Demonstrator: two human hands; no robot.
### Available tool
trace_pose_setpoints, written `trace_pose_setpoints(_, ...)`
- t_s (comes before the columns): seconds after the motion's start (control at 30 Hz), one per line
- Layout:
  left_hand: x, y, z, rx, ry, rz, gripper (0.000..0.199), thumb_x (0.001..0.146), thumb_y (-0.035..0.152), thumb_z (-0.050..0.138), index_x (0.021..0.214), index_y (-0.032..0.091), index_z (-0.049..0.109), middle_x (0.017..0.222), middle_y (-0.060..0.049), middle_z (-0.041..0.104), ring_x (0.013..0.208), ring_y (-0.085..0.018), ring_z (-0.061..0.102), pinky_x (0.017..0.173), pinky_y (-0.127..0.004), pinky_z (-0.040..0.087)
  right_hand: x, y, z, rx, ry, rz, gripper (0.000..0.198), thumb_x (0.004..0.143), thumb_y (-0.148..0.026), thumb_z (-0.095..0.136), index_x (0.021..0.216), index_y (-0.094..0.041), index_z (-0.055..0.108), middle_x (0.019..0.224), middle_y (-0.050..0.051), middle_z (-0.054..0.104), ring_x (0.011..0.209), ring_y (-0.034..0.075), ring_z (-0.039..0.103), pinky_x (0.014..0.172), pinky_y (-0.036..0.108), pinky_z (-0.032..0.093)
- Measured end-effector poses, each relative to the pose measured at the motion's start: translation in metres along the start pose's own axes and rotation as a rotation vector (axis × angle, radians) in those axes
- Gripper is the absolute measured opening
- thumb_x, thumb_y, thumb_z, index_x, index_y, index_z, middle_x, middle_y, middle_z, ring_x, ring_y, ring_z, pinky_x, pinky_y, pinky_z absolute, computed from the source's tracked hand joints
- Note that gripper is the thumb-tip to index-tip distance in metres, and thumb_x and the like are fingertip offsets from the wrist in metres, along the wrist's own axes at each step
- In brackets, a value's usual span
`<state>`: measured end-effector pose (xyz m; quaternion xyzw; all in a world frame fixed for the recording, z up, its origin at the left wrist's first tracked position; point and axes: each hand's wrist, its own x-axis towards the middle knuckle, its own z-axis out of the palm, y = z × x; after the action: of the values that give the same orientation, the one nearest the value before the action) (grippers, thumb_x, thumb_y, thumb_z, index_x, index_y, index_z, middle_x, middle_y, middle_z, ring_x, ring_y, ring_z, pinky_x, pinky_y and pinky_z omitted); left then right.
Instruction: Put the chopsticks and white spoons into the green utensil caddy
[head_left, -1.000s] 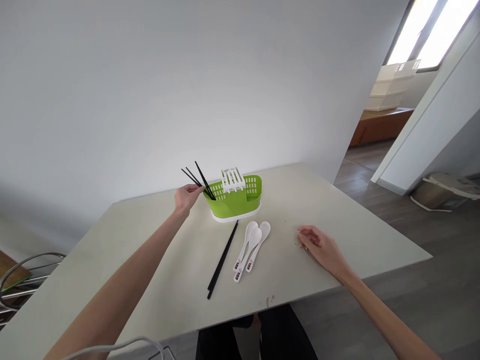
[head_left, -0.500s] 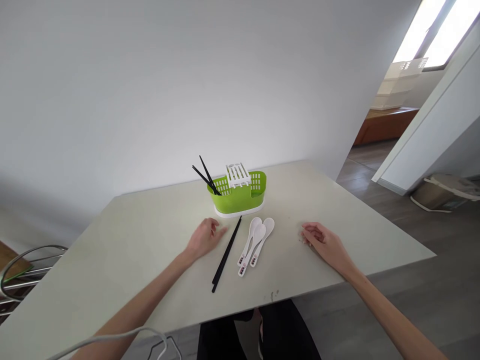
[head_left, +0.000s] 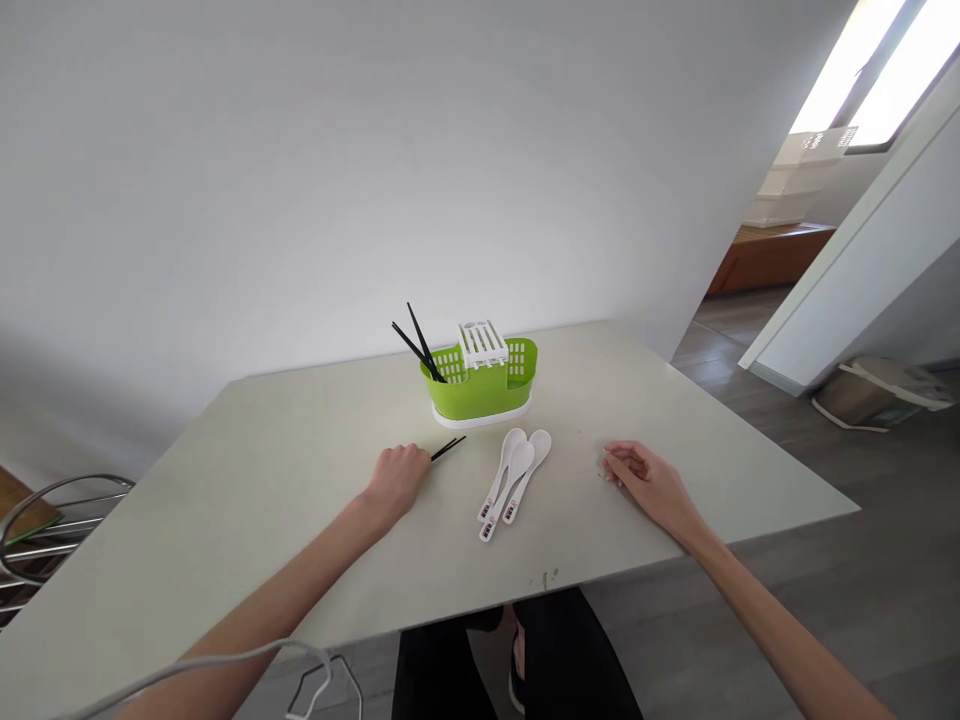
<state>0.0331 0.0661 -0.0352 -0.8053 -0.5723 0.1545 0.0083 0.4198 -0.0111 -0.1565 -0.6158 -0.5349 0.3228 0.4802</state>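
My left hand (head_left: 401, 475) is closed round a pair of black chopsticks (head_left: 448, 447) on the left part of the table. Only their far ends stick out to the right of the fist. Ahead stands a green basket (head_left: 480, 398) with slotted sides, a white base and a white slotted rack (head_left: 482, 343) across its middle. More black chopsticks (head_left: 422, 345) lean in its left compartment. Three white spoons (head_left: 517, 460) lie overlapping in front, bowls away from me. My right hand (head_left: 649, 485) rests on the table to their right, fingers loosely curled, holding nothing visible.
The pale table (head_left: 300, 430) meets a white wall behind the basket. A grey cable (head_left: 195, 665) crosses over my left forearm. A metal rack (head_left: 60, 540) stands off the left edge, and a lidded bin (head_left: 881, 390) is on the floor at right.
My left hand has closed on the chopsticks that lay beside the spoons and turned them, shifting them left. My right hand stays in place. The view has moved slightly.
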Motion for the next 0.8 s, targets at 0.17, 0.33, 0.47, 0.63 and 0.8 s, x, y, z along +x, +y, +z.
trace_pose_setpoints(0.17,-0.026,-0.038,-0.031,-0.284,0.195,-0.051,0.022,0.094,0.022,0.056,0.092,0.022,0.078,0.102,-0.012,0.081,0.097,-0.032,0.077,0.082,-0.039,0.055,-0.001,-0.007,0.001,-0.013,0.000,-0.003,0.044,0.093,-0.065,0.063,0.109,-0.024,0.068,0.097,0.009,0.078,0.080,0.022,0.074,0.077,0.037,0.059)
trace_pose_setpoints(0.33,-0.046,-0.036,-0.062,-1.147,0.362,-0.139,0.039,0.077,0.059,0.083,0.096,0.025,0.079,0.093,-0.007,0.083,0.094,-0.032,0.080,0.084,-0.039,0.062,-0.018,-0.067,0.040,0.086,-0.159,-0.045,0.040,0.095,-0.060,0.064,0.116,-0.026,0.069,0.111,0.009,0.078,0.094,0.024,0.075,0.083,0.037,0.058)
trace_pose_setpoints(0.47,-0.038,-0.014,-0.053,-1.585,0.348,-0.107,0.047,0.069,0.056,0.091,0.096,0.019,0.080,0.109,-0.011,0.082,0.104,-0.030,0.078,0.105,-0.044,0.062,-0.039,-0.129,0.093,0.406,-0.615,-0.066,0.048,0.101,-0.062,0.057,0.132,-0.026,0.065,0.122,0.009,0.075,0.103,0.023,0.073,0.088,0.039,0.058)
trace_pose_setpoints(0.63,-0.032,-0.004,-0.028,-1.728,0.333,-0.094,0.038,0.078,0.049,0.087,0.098,0.017,0.082,0.121,-0.012,0.079,0.121,-0.030,0.073,0.114,-0.041,0.058,-0.051,-0.149,0.130,0.594,-0.687,0.117,0.063,0.094,-0.075,0.057,0.117,-0.019,0.073,0.079,0.000,0.066,0.056,0.011,0.058,0.052,0.027,0.047)
trace_pose_setpoints(0.8,-0.033,-0.009,-0.013,-1.773,0.305,-0.142,0.036,0.077,0.047,0.089,0.096,0.017,0.082,0.123,-0.012,0.079,0.122,-0.031,0.072,0.115,-0.044,0.058,-0.050,-0.143,0.134,0.664,-0.637,0.161,0.061,0.087,-0.074,0.069,0.108,-0.017,0.076,0.071,-0.003,0.061,0.052,0.009,0.053,0.049,0.027,0.045)
